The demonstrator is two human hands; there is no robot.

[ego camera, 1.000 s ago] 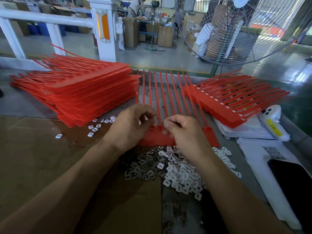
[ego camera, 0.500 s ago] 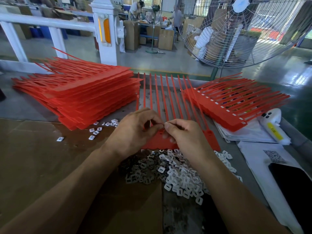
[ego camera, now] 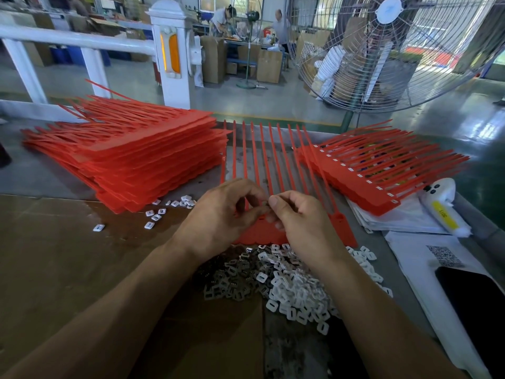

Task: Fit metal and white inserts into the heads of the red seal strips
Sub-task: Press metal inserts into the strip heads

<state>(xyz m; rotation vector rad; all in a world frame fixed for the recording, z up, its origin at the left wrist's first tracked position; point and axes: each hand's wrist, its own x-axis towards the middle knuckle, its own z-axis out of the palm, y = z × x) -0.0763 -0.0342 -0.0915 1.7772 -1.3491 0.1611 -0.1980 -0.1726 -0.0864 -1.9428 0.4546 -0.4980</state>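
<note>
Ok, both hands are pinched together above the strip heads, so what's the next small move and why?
Probably lower the pinched piece into a head of the red seal strip. The left hand and right hand meet fingertip to fingertip just above it; the piece itself is too small to identify.

There is only one view, from a camera on the person's head. It looks forward and down, close over the two hands and the table [ego camera: 41,181]. Its wide angle also takes in the workshop floor [ego camera: 246,102] far behind and bends the edges.
</note>
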